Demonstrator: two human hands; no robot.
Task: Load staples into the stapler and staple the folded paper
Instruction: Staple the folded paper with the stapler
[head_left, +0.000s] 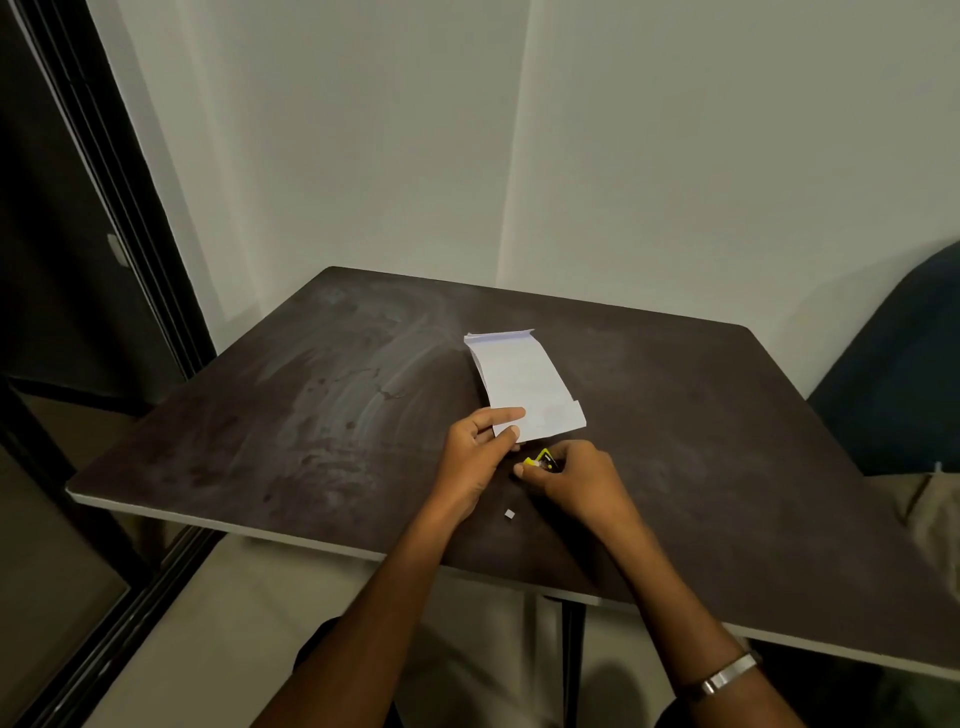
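folded paper (524, 384) flat on table (260, 426), near corner pinched by left hand (480, 457) | small yellow stapler (543, 461) just below paper, clasped in right hand (571, 480) | light, floppy, slides easily; hold corner beside stapling spot | staple bit (509, 514) below stapler

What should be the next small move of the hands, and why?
Probably bring the yellow stapler up to the near edge of the folded paper. The left hand already pinches that near corner, and the right hand grips the stapler just beside it. Whether staples are loaded cannot be told.
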